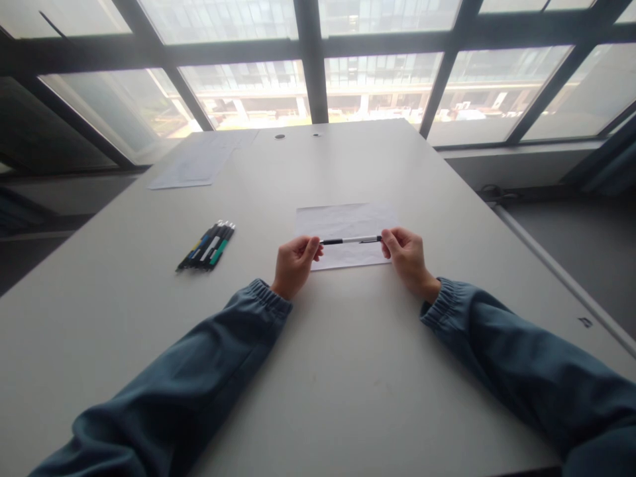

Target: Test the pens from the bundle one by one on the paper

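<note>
Both hands' fingers (312, 246) pinch opposite ends of pen (352, 240) above paper (348, 222).

Slate-blue sleeves (gathered elastic cuffs) cover both arms to the wrists

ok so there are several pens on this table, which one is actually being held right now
The white-barrelled pen held level between the left hand and right hand, above the paper sheet. The other pens lie bundled, untouched.
</note>
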A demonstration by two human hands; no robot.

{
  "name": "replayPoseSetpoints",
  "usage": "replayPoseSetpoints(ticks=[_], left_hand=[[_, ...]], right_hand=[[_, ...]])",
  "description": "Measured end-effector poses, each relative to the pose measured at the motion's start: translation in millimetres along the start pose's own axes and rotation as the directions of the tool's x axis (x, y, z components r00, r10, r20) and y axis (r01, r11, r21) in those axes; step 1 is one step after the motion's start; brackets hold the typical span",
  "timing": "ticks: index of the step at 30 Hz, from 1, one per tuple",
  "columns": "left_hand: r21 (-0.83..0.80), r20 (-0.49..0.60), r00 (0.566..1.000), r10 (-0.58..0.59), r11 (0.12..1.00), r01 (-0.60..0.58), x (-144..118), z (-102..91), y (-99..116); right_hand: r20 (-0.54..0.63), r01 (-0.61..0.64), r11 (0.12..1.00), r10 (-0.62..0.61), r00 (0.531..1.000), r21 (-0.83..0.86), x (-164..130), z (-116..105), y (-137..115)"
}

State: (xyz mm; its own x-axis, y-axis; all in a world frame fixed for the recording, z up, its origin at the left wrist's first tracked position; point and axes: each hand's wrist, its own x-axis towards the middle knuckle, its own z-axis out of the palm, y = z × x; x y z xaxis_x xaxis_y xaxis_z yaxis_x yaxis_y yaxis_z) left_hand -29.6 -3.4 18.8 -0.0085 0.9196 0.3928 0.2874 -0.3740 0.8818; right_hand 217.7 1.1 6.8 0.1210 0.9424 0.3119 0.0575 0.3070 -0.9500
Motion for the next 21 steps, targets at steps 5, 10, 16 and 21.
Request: replayPoseSetpoints(ticks=[5, 10, 16, 21], left_hand=[[-0.002, 0.002, 1.0, -0.003, 1.0, 0.003, 0.4, 0.4, 0.7], [0.004, 0.01, 1.0, -0.005, 1.0, 0.005, 0.0, 0.5, 1.7], [0.001, 0.011, 1.0, -0.006, 1.0, 0.006, -0.3, 0.5, 0.1], [-0.005, 0.016, 1.0, -0.005, 1.0, 0.005, -0.3, 0.4, -1.4]], right_hand=[[-0.001, 0.002, 1.0, -0.002, 1.0, -0.019, -0.2, -0.1, -1.1], [0.008, 0.007, 1.0, -0.007, 1.0, -0.017, 0.0, -0.5, -1.6], [0.003, -0.008, 1.0, 0.008, 1.0, -0.011, -0.4, 0.1, -0.9], [0.003, -0.019, 1.0, 0.019, 1.0, -0.015, -0.4, 0.6, -1.7]])
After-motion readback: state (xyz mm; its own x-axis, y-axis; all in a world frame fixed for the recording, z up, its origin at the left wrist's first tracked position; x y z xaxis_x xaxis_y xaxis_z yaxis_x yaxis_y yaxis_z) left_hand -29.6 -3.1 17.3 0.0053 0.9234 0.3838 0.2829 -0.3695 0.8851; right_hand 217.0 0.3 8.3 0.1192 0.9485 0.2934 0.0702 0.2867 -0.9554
